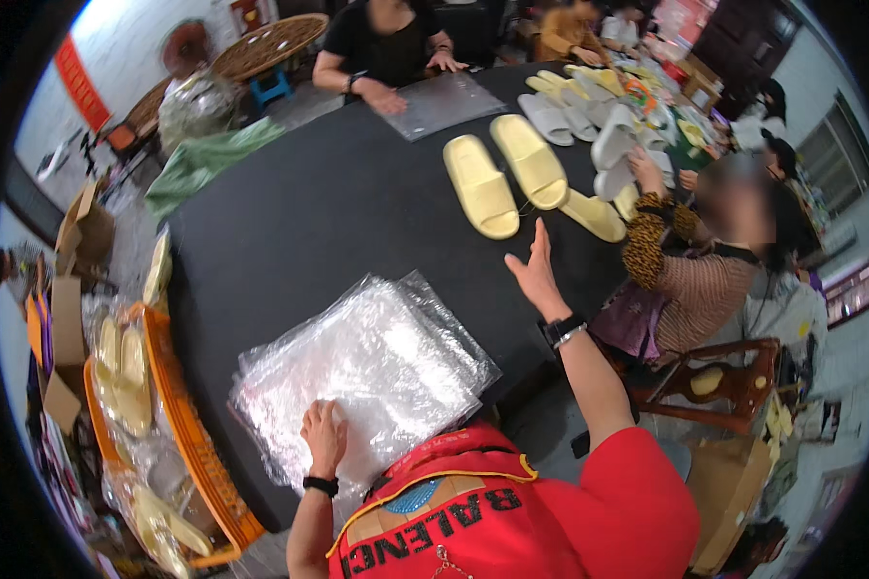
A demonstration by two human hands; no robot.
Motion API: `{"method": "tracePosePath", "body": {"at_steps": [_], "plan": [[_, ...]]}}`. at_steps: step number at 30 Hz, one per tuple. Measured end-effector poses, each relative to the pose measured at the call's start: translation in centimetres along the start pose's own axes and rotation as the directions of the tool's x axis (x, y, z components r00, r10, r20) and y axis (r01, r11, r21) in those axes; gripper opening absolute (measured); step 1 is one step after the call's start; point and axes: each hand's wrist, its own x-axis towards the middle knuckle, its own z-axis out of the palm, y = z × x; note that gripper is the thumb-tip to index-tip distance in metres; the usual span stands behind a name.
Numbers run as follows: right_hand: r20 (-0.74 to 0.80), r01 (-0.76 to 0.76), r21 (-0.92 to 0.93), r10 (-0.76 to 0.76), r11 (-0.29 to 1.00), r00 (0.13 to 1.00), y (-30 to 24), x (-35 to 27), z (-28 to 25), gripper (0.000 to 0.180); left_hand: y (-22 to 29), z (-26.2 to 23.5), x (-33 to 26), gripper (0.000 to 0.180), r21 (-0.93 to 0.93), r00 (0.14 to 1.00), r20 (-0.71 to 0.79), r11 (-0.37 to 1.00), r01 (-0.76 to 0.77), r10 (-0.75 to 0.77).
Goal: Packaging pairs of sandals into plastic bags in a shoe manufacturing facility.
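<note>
My left hand (324,436) lies flat on a stack of clear plastic bags (367,362) at the near edge of the black table (299,212), fingers together, pressing down without gripping. My right hand (535,270) hovers open above the table, fingers spread, stretched toward a pair of pale yellow slippers (502,174) lying side by side, soles down. A gap separates the hand from the slippers. A third yellow slipper (594,214) lies just right of the pair, near the table edge.
A person in black sits at the far side with hands by a clear bag (444,101). Another person (695,261) sits at the right, handling grey and yellow slippers (589,106). An orange crate (179,425) of bagged slippers stands left, beside cardboard boxes (68,289).
</note>
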Motion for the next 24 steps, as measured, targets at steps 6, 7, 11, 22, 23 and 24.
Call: {"method": "tracePosePath", "body": {"at_steps": [6,7,11,22,23,24], "plan": [[0.554,-0.223,-0.027,0.200,0.974,0.808,0.6,-8.6,7.3,0.078,-0.1,-2.2,0.6,0.049,0.030,0.974,-0.228,0.999,0.025,-0.017],[0.559,-0.202,-0.084,0.214,0.976,0.801,1.1,-9.3,8.0,0.081,-0.3,-2.9,0.4,0.052,0.036,0.950,-0.289,0.990,0.137,-0.121],[0.529,-0.202,-0.412,0.414,0.888,0.741,0.8,-10.6,10.3,0.088,-5.3,-3.2,-1.5,0.078,-0.179,0.795,-0.325,0.859,0.481,-0.513],[0.596,-0.224,-0.182,0.289,0.957,0.749,-0.3,-12.4,12.0,0.078,-4.9,-1.4,-0.9,0.092,-0.220,0.739,-0.253,0.781,0.584,-0.624],[0.616,-0.137,-0.036,0.130,0.990,0.777,2.0,-12.5,12.4,0.075,-3.5,-1.9,-0.4,0.094,-0.204,0.768,-0.219,0.798,0.567,-0.602],[0.608,-0.181,-0.074,0.188,0.981,0.772,-0.3,-13.1,12.4,0.067,-3.7,-0.7,-0.4,0.094,-0.154,0.762,-0.194,0.786,0.598,-0.618]]}}
